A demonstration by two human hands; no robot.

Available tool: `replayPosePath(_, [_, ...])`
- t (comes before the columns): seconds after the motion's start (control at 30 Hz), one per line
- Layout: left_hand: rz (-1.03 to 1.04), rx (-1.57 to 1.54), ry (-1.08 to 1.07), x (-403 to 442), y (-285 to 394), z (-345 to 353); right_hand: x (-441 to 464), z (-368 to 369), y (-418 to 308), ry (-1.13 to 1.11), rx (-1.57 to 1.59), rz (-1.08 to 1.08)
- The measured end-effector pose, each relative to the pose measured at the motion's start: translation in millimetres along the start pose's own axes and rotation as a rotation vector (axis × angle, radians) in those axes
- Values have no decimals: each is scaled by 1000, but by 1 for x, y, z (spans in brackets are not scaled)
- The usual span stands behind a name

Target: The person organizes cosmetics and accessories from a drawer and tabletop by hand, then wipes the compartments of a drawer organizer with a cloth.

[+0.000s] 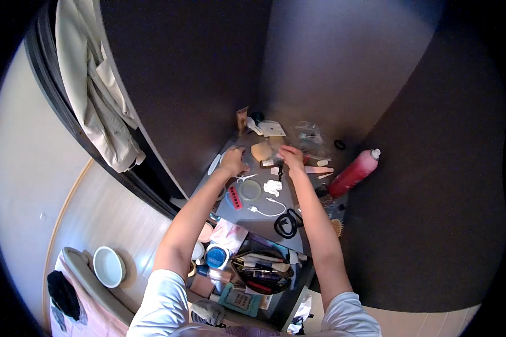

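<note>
My left hand [234,162] is low over the left part of the grey tabletop [216,210], its fingers curled; what they hold, if anything, is hidden. A white floss pick [246,178] lies just below it. My right hand [291,156] reaches to the back, with thumb and fingers pinched together beside a blurry, see-through patch; I cannot make out what is in them. Between the hands lie a tan sponge-like pad [261,151] and a small dark bottle with a white label [267,163]. A roll of clear tape [250,191] and a crumpled white tissue [272,187] are nearer me.
A red spray can [354,173] stands at the right edge. Clear plastic packaging [311,135] lies at the back. A white cable [270,209] and a coiled black cord [287,223] are in front. Below is an open pouch of cosmetics [262,271]. Dark panels rise behind.
</note>
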State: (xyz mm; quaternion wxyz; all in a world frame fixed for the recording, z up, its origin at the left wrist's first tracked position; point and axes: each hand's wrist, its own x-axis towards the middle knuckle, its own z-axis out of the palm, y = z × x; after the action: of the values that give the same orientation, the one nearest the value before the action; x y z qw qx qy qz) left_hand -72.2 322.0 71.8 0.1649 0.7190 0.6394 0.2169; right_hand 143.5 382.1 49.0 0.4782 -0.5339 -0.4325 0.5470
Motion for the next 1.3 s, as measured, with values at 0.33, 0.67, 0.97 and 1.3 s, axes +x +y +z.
replayPosePath(0.33, [-166, -417, 288, 30, -24, 17, -19, -19, -7, -42, 4, 92])
replayPosePath(0.67, [-230, -586, 408, 29, -2, 7, -17, -17, 1, -89, -155, -36])
replayPosePath(0.97, [-39, -993, 369, 4, 28, -29, -35, -19, -20, -217, 395, 62])
replayPosePath(1.3, [-229, -1571, 259, -39, 58, -11, -97, 0, -22, -225, 320, -152])
